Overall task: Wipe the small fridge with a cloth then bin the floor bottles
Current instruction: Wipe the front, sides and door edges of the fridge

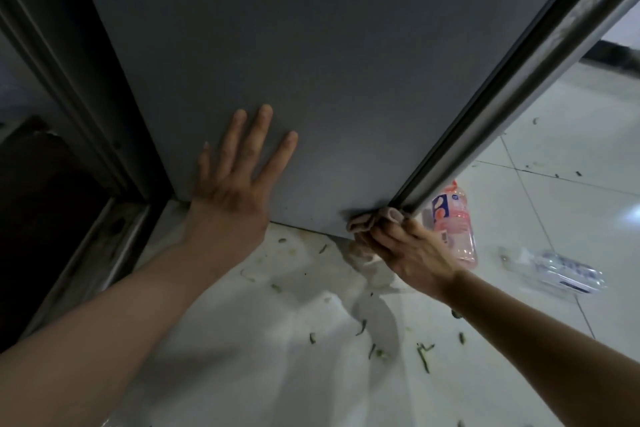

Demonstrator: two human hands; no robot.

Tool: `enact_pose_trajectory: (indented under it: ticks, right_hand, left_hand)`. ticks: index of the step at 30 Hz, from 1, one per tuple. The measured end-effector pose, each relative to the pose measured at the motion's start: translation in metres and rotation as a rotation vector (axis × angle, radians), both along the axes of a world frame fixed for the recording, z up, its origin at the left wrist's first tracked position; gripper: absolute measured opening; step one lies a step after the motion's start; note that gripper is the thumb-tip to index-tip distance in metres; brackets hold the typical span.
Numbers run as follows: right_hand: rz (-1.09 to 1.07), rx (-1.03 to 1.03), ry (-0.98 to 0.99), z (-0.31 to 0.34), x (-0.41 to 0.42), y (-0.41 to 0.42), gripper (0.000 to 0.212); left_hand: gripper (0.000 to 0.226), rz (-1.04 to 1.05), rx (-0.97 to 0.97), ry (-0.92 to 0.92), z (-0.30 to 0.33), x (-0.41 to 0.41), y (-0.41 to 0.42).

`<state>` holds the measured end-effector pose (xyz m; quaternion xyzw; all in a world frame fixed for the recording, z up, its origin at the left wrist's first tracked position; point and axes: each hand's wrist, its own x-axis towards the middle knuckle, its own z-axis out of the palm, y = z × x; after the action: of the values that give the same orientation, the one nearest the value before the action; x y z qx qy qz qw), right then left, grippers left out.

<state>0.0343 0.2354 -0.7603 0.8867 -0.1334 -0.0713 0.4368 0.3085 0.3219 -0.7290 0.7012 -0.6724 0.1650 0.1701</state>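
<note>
Left hand (235, 180) flat on the grey fridge (311, 62) side, fingers straight and spread, grip released. Right hand (412, 250) low at the bottom corner, grip clenched round the cloth (367, 220). Just beyond on the floor (277, 340), pink bottle (453, 222); clear bottle (561, 270) farther right.

Two hands at the foot of a grey fridge on a littered tile floor.

The left hand (239, 166) lies flat with fingers spread on the fridge (311, 62) side panel, near its bottom edge. The right hand (412, 246) grips a bunched cloth (367, 218) and presses it to the fridge's bottom front corner, where the dark door seal (512, 73) meets the panel. Just beyond that hand a pink-labelled bottle (453, 218) lies on the floor (277, 357), partly hidden by the fingers. A clear, crushed bottle (561, 270) lies farther right, well apart from the fridge. Green scraps (424, 355) are strewn over the white tiles below the fridge.
</note>
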Motion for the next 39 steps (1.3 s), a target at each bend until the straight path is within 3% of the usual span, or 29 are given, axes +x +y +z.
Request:
enact_pose_trajectory:
  ticks: [4, 6, 7, 10, 15, 21, 24, 26, 29, 35, 38, 39]
  right_hand:
    - [0.057, -0.039, -0.412, 0.039, 0.0, -0.009, 0.041]
    - [0.028, -0.085, -0.574, 0.057, -0.002, -0.016, 0.018]
    - [0.013, -0.11, -0.616, 0.062, -0.003, -0.019, 0.017]
    - [0.039, -0.109, -0.528, 0.049, -0.004, -0.02, 0.024]
    - [-0.007, 0.036, -0.112, -0.003, 0.005, 0.004, 0.032]
    - [-0.026, 0.083, -0.538, 0.027, 0.017, 0.0, 0.038]
    - [-0.009, 0.048, -0.628, 0.03, 0.02, -0.004, 0.044]
    - [0.052, 0.058, -0.546, 0.014, 0.032, -0.005, 0.044]
    - [0.166, 0.02, -0.266, -0.013, 0.059, -0.004, 0.045]
    - [0.133, 0.037, -0.089, -0.036, 0.118, 0.005, 0.048]
    - [0.094, 0.044, -0.146, -0.029, 0.09, 0.001, 0.055]
    - [0.1, 0.029, -0.141, -0.028, 0.071, -0.001, 0.048]
  left_hand:
    - [0.101, 0.033, 0.004, -0.068, -0.01, 0.008, 0.009]
    - [0.102, 0.055, 0.036, -0.102, -0.019, 0.015, 0.014]
    - [0.103, 0.062, 0.05, -0.112, -0.023, 0.019, 0.016]
    - [0.108, 0.056, 0.083, -0.129, -0.03, 0.025, 0.016]
    - [0.112, 0.06, 0.111, -0.116, -0.031, 0.028, 0.015]
    - [0.107, 0.141, 0.145, -0.036, -0.03, 0.053, 0.022]
    - [0.109, 0.14, 0.187, 0.014, -0.038, 0.065, 0.024]
    - [0.113, 0.135, 0.207, 0.031, -0.043, 0.066, 0.022]
    - [0.12, 0.124, 0.206, 0.023, -0.049, 0.067, 0.021]
    - [0.118, 0.098, 0.205, 0.027, -0.053, 0.065, 0.023]
    - [0.116, 0.11, 0.248, 0.018, -0.058, 0.072, 0.032]
    - [0.116, 0.126, 0.251, 0.019, -0.059, 0.08, 0.036]
